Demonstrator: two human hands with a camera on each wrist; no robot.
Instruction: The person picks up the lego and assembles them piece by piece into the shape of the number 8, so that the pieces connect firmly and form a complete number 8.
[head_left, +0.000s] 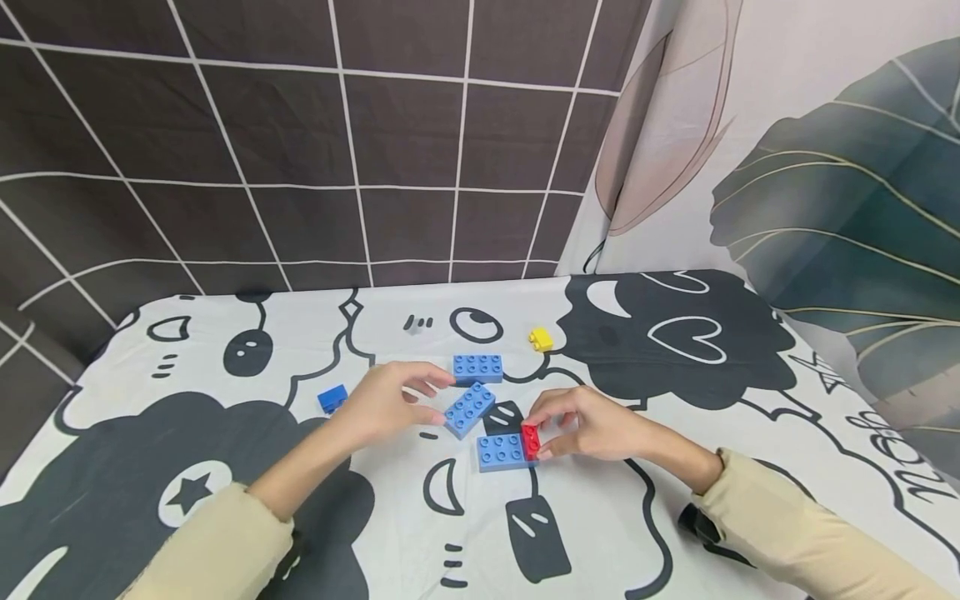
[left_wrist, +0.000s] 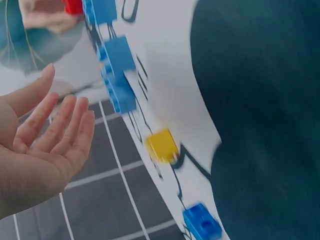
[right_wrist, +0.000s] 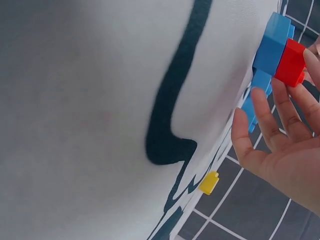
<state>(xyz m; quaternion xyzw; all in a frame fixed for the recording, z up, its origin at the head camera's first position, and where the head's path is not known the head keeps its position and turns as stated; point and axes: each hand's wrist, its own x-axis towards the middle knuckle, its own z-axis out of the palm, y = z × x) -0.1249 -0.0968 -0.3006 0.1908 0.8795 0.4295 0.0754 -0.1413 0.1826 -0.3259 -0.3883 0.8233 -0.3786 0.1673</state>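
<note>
My right hand (head_left: 596,423) pinches a small red toy brick (head_left: 530,442) between thumb and fingertips. That brick stands against the right end of a light blue studded brick (head_left: 501,452); whether the two are joined I cannot tell. A second light blue brick (head_left: 470,410) lies at a slant behind it, and a third (head_left: 477,368) sits farther back. Just left of the slanted brick is my left hand (head_left: 386,404). In the left wrist view its fingers are loosely spread, with nothing held and a visible gap to the bricks.
A small yellow brick (head_left: 540,338) sits toward the back of the patterned cloth (head_left: 405,533). One darker blue brick (head_left: 332,398) lies left of my left hand, near the wrist. Behind the cloth's far edge hangs a dark grid-patterned curtain (head_left: 405,125).
</note>
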